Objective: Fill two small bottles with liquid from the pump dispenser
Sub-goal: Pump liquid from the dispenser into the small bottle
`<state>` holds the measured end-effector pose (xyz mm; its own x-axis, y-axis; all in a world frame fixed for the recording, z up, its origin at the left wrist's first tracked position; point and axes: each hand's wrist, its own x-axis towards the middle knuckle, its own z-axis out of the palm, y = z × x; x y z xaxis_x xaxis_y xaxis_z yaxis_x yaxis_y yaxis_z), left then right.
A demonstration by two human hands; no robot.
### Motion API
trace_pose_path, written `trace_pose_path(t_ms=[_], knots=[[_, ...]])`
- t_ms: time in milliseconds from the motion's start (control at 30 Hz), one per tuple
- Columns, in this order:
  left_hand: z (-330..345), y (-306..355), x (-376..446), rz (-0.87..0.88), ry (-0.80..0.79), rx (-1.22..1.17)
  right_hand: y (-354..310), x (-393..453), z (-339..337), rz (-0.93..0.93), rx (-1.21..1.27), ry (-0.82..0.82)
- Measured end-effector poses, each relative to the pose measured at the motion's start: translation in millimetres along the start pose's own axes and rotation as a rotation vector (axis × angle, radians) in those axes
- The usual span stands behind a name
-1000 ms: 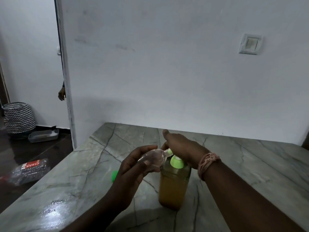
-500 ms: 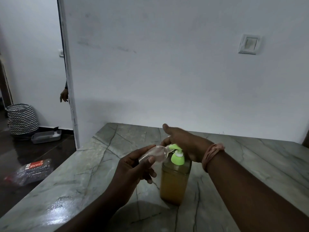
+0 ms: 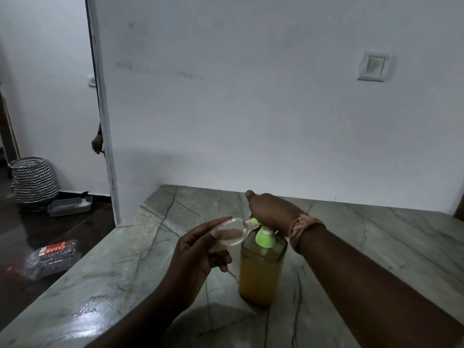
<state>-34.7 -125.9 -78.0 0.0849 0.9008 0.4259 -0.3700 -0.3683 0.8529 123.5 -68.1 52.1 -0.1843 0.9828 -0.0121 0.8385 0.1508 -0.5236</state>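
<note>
The left hand (image 3: 198, 249) gripped a small clear bottle (image 3: 232, 234) tilted, mouth at the green nozzle just beside it, to catch liquid. The right hand (image 3: 272, 213) pressed flat on the pump dispenser (image 3: 261, 270) beneath.

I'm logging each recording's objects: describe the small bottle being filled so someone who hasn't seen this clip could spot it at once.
On the grey-green marble counter stands a tall pump dispenser of amber liquid with a lime-green pump. The small bottle is held tilted at its spout by the left hand. It is the only clear, rounded, nearly empty container here.
</note>
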Motion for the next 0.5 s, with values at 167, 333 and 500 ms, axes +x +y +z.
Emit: trace_pose_path(t_ms=[167,333,500], knots=[[-4.8,-4.0,0.3,-0.030,-0.026,-0.007,5.8,8.0,2.5,-0.042,-0.082,0.026],[-0.9,-2.1,-0.9,-0.063,-0.011,-0.004,9.1,0.6,5.0,-0.060,-0.154,0.027],[2.4,-2.5,-3.3,-0.065,-0.001,-0.026,5.2,-4.3,-3.3,-0.105,-0.189,-0.065]])
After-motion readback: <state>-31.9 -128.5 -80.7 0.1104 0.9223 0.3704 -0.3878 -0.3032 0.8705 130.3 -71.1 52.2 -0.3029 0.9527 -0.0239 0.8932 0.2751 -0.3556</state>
